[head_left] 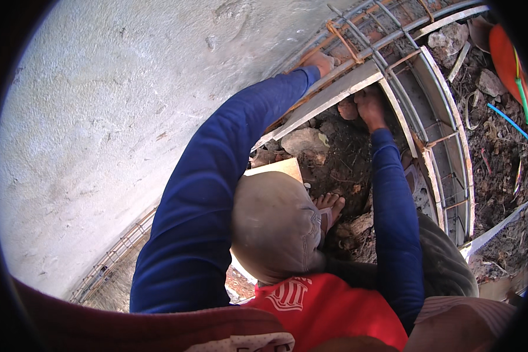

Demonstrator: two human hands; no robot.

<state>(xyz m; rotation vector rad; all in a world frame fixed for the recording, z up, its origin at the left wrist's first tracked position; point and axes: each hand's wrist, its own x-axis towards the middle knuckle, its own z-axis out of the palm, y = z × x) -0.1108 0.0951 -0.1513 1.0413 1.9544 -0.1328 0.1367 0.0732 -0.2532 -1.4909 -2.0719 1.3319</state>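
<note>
Wearer's hands: neither shows in the view, so cannot tell whether they are together, apart or clamped on anything. A co-worker's two hands are in view, well apart. The co-worker's left hand [321, 62] is on the wall side of the straight board [340, 97], close by the steel bars; the co-worker's right hand [371, 110] is under the board's far end, beside a reddish stone [347, 109]. Grip of either: partly hidden, cannot tell.

Method, my judgement: steady the board from both faces, keep its edge in line with the curved strip [431, 176] it meets, and leave the bars free of the wood all along. Fingers best kept out of the pinch between bar and board. Loose stones [305, 142] beneath could tip it; worth clearing them or bedding it firmly.

Appearance: board is pale, narrow, grey-smeared along its edge. Location: between the rough plastered wall [111, 117] and the dark soil [355, 158], alongside the cage of steel bars [387, 38]. Bars grey, with rust-brown ties [345, 42]; the cage bends round to the right between thin upright strips. A saw blade [498, 229] lies on the soil outside the curve.
</note>
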